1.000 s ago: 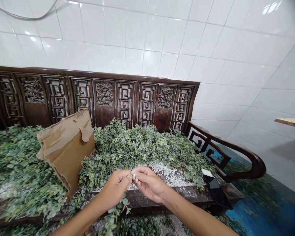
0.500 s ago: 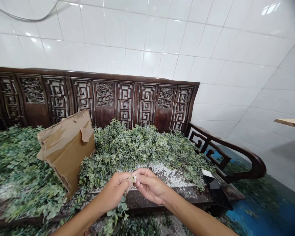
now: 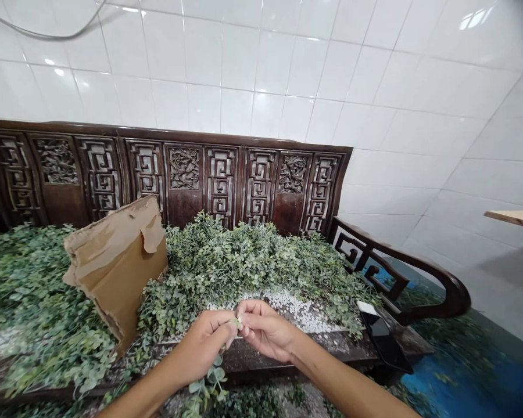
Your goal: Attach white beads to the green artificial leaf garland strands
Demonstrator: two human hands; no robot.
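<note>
My left hand (image 3: 204,343) is closed around the stem of a leafy green sprig (image 3: 213,378), whose leaves hang below the fist. Close against it, my right hand (image 3: 268,332) pinches a small white piece (image 3: 239,319) at the top end of the sprig between thumb and forefinger. Fingertips of both hands nearly touch. Behind them lies a heap of similar green sprigs (image 3: 248,255), with many small white pieces (image 3: 303,310) scattered in front of it on the wooden bench seat (image 3: 261,355).
A torn cardboard sheet (image 3: 122,267) stands upright among the greenery on the left. At the right, a black phone (image 3: 383,337) lies by the seat's edge, near the carved armrest (image 3: 440,296). More greenery lies below the bench. White tiles (image 3: 244,64) cover the wall.
Both hands have stayed almost in place, sinking very slightly. My right fingertips have shifted a little around the white piece and the sprig's end.
</note>
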